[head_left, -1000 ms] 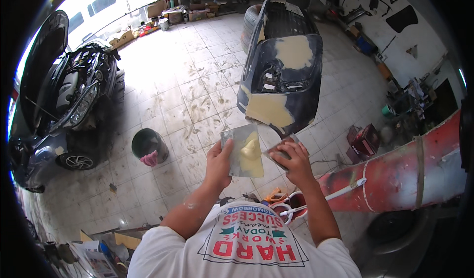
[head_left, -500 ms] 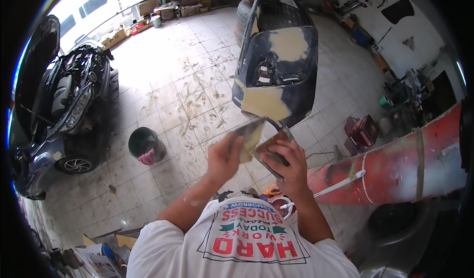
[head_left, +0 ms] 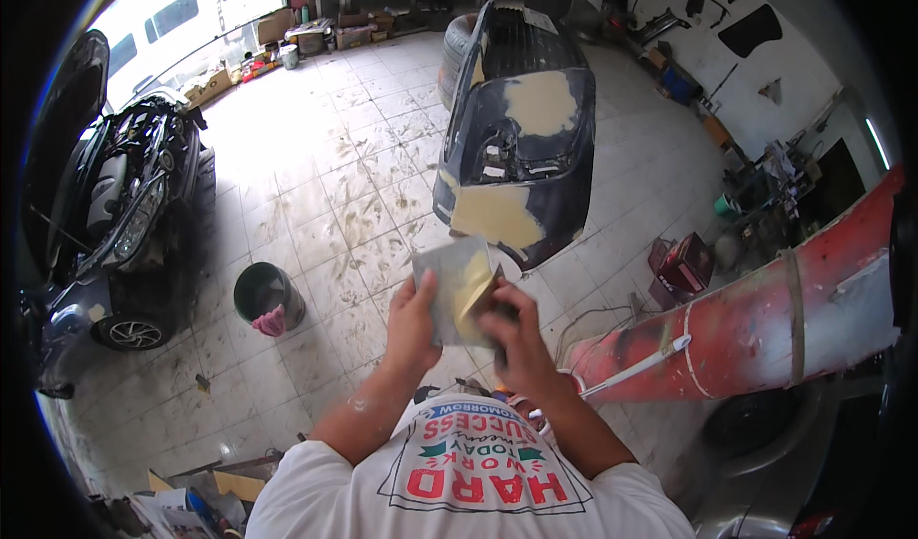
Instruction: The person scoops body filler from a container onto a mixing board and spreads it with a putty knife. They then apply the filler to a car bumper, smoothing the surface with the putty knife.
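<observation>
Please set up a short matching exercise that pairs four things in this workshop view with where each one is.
Things:
1. flat mixing board
2. dark bucket
3. red body panel
4. dark car with raised bonnet

Places:
A. far left of the floor
B. lying to the person's right
C. gripped by the left hand, with the right hand at its edge
D. standing on the tiles left of the hands

Pairs: 1-C, 2-D, 3-B, 4-A
</observation>
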### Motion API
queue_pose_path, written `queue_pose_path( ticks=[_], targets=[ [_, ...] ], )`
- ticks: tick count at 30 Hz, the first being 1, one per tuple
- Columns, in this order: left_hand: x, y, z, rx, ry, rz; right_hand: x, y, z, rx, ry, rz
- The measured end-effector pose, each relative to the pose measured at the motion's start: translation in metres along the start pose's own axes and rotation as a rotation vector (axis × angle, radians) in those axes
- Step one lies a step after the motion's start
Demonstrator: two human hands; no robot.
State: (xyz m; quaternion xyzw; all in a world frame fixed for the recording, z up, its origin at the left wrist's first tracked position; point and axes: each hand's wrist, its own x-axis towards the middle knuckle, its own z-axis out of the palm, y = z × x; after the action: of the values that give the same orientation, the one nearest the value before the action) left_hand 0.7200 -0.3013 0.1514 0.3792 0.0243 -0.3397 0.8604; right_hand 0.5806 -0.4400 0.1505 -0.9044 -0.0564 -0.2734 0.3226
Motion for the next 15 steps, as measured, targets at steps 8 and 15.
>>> queue_pose_path(
  ticks=[8, 15],
  targets=[
    [-0.017, -0.006, -0.031, 0.491, -0.066, 0.391, 0.007, 0.048, -0.038, -0.375, -0.115, 0.167],
    [-0.027, -0.004, -0.006, 0.975, -0.057, 0.750, 0.023, 0.006, -0.017, -0.144, -0.135, -0.005]
  ],
)
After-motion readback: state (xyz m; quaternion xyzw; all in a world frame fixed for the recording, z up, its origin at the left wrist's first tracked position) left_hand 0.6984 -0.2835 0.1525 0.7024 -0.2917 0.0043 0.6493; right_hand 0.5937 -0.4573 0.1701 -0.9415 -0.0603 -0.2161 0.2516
